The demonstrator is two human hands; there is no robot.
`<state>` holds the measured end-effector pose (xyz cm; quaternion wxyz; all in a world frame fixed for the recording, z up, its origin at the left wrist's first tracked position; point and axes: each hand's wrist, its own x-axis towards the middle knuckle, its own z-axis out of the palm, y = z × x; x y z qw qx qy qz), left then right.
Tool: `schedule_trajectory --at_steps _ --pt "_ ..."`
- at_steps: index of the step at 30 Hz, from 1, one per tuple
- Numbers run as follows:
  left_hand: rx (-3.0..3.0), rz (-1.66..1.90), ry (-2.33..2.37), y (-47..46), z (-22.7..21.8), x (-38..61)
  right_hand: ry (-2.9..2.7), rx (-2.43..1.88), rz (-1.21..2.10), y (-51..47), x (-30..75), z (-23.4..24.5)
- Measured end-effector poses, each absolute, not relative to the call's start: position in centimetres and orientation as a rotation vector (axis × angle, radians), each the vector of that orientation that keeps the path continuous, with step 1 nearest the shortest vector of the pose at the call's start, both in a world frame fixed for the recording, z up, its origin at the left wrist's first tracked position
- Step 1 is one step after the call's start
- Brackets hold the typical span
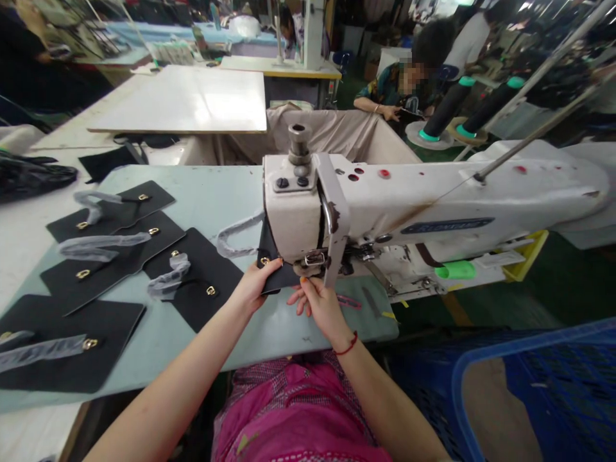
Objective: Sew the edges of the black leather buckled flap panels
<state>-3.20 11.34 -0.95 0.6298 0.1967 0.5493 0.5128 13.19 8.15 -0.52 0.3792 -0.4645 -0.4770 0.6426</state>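
In the head view, the left hand (255, 282) pinches a flat black piece (283, 278), with its thumb on top, near a gold ring (264, 261). The black piece is at the pale green worktop (206, 186), partly hidden by the front end of a big white sewing machine (409, 199). Its strap in clear wrap (235, 236) sticks out to the left. The right hand (321, 307) is near the black piece's right side. Some of its fingers are spread; I cannot tell if it pinches anything. More black pieces (199, 308) lie to the left, some overlapping. A blue basket (529, 343) is near, on the right.
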Motion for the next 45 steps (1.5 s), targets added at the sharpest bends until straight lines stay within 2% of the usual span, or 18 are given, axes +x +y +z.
schedule_trajectory --at_steps 8,19,45 --pt "0.476 1.119 1.247 11.8 -0.9 -3.6 -1.289 -1.182 1.595 8.1 13.2 -0.9" --pt "0.536 0.690 1.194 12.2 -0.5 -6.2 -1.304 -1.188 1.539 8.0 13.0 -0.9" --pt "0.709 0.841 1.140 13.1 -0.2 -6.5 -0.903 -1.173 1.500 7.3 9.2 -1.9"
